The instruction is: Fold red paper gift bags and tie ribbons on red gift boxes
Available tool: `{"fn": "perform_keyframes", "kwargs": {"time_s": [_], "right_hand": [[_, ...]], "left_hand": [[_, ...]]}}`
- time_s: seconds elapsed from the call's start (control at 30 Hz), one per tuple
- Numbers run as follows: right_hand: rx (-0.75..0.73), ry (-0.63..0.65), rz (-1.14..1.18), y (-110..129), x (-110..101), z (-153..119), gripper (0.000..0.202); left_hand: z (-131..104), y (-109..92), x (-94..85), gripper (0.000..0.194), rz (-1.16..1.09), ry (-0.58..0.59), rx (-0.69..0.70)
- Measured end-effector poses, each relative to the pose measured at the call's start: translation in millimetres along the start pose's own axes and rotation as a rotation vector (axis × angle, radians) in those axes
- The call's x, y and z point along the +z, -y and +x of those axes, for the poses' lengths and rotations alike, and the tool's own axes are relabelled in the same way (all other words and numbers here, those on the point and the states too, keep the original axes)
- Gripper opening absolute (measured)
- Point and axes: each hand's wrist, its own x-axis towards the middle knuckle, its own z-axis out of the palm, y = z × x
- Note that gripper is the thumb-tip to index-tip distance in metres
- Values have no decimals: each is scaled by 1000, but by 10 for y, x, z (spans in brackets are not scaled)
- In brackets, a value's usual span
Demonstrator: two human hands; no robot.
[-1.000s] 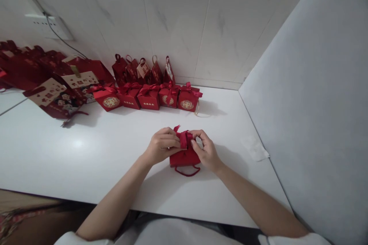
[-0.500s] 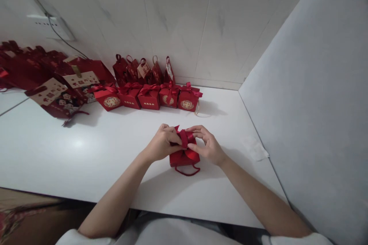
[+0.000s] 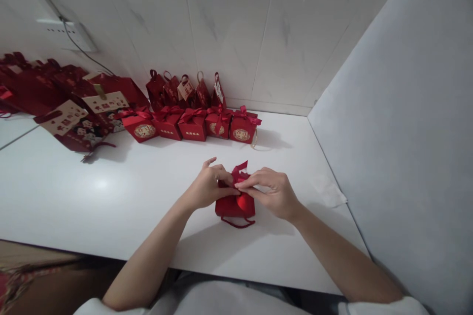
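A small red gift box (image 3: 228, 207) stands on the white table in front of me, with a red cord handle (image 3: 237, 226) looping out on its near side. Across its top runs a red ribbon (image 3: 242, 166), one end sticking up at the back. My left hand (image 3: 210, 186) pinches the ribbon from the left, its little finger lifted away. From the right, my right hand (image 3: 272, 190) pinches the ribbon between thumb and index finger. The fingertips nearly meet over the box and hide the middle of the ribbon.
Behind, several red boxes with ribbon bows (image 3: 192, 126) form a row, with looped pouches (image 3: 172, 90) against the tiled wall. Red printed bags (image 3: 77, 127) stand at the left. A white tissue-like piece (image 3: 334, 192) lies by the white panel (image 3: 406, 122) on the right.
My right hand has moved from spread fingers on the ribbon to a pinch nearer its middle. A ribbon end now stands up at the back. The box has shifted slightly toward me.
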Motion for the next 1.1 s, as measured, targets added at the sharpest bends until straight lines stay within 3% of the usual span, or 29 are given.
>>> {"fn": "perform_keyframes", "kwargs": {"time_s": [0.23, 0.37, 0.47, 0.67, 0.8, 0.87, 1.1], "right_hand": [[-75, 125, 8, 43, 150, 324, 13], [31, 139, 79, -14, 234, 472, 13], [86, 235, 121, -33, 156, 504, 20], [190, 474, 36, -79, -214, 381, 41], [126, 423, -175, -33, -343, 255, 15], [88, 399, -221, 53, -370, 188, 11], [-15, 599, -226, 269, -232, -13, 16]], "left_hand": [[4, 89, 80, 27, 25, -68, 102], [-15, 96, 57, 18, -34, -23, 77], [-30, 56, 26, 21, -71, 15, 37], [-41, 21, -26, 26, -105, 55, 25], [-35, 20, -57, 28, -111, 76, 7], [-32, 25, -74, 28, -138, 81, -2], [-30, 26, -78, 16, -218, 83, 6]]}}
